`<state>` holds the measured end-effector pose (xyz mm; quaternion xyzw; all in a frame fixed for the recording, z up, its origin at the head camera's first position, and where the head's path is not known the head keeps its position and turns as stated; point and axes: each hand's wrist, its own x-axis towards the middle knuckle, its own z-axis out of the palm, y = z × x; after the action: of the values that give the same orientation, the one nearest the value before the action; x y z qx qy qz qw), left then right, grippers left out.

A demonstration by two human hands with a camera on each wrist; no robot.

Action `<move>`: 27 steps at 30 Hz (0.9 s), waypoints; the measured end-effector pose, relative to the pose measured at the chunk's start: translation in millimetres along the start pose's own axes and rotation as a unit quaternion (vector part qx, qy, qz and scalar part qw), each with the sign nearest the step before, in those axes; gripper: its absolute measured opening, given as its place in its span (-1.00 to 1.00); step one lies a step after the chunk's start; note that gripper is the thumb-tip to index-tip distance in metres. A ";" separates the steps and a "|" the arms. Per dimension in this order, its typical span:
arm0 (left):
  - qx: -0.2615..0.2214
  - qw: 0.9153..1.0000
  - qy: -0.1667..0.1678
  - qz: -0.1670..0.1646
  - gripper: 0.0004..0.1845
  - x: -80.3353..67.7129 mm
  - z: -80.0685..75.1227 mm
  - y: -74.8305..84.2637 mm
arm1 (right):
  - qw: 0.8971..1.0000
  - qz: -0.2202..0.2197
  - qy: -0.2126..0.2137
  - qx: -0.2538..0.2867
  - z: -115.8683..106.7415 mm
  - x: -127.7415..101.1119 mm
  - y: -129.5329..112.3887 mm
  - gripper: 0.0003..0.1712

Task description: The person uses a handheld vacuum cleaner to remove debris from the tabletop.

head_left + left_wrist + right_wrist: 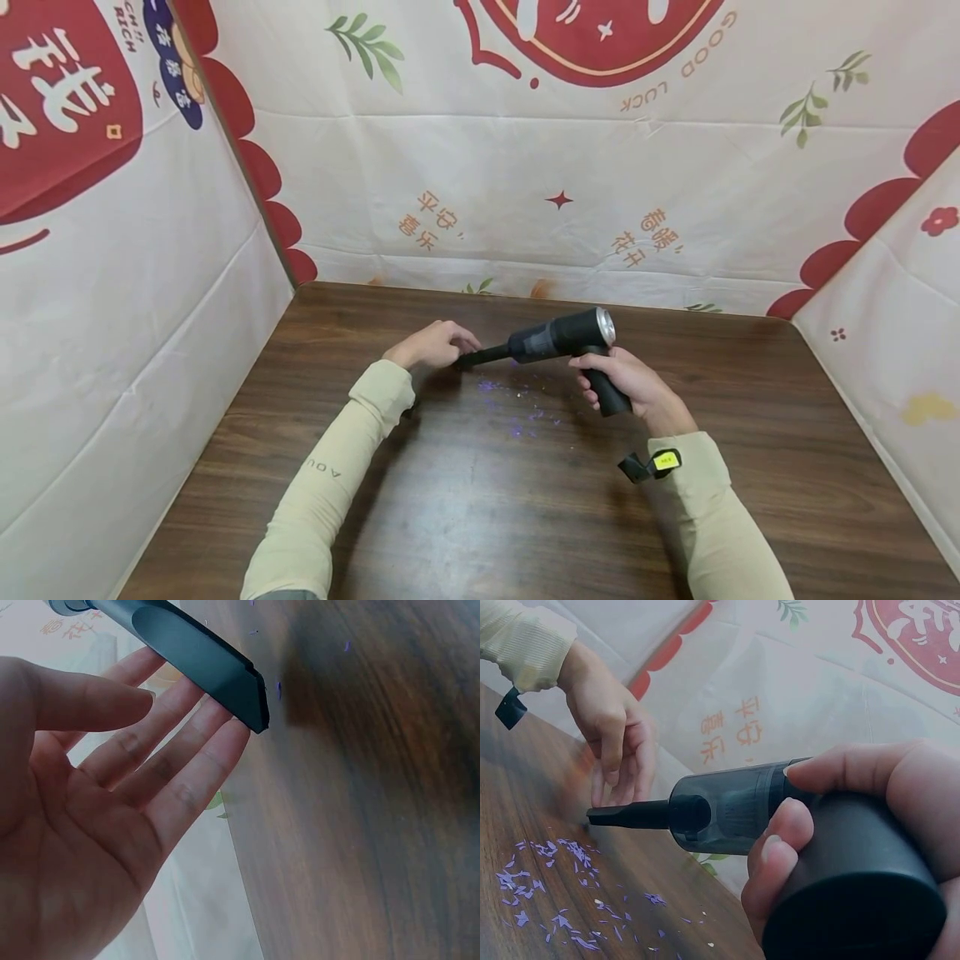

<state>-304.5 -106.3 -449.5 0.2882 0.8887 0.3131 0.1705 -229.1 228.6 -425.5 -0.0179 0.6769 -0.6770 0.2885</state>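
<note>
My right hand (630,385) grips the handle of a black handheld vacuum cleaner (566,335), which has a silver end cap. Its clear dust chamber (724,811) shows in the right wrist view, along with the curled fingers. From the body a flat crevice nozzle (206,664) points left, just above the wooden table. My left hand (435,343) is at the nozzle's tip; in the left wrist view its extended fingertips touch the nozzle's side and the thumb stands apart. Purple scraps (562,915) lie scattered on the table below the nozzle.
The brown wooden table (465,517) is bordered by white printed cloth (480,175) at the back and on both sides. A few tiny pale bits lie among the scraps. Each sleeve cuff bears a dark strap; the right one (651,465) has a yellow label.
</note>
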 end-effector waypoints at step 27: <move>-0.014 1.000 -0.006 0.020 -0.45 10.4 8.2 10.3 | 1.000 -0.003 0.018 -0.019 -12.0 -15.7 -0.4 -0.77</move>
<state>-304.5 -89.5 -450.1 0.3057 0.8771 0.3271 0.1739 -221.2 245.9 -420.4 -0.0134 0.6949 -0.6649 0.2736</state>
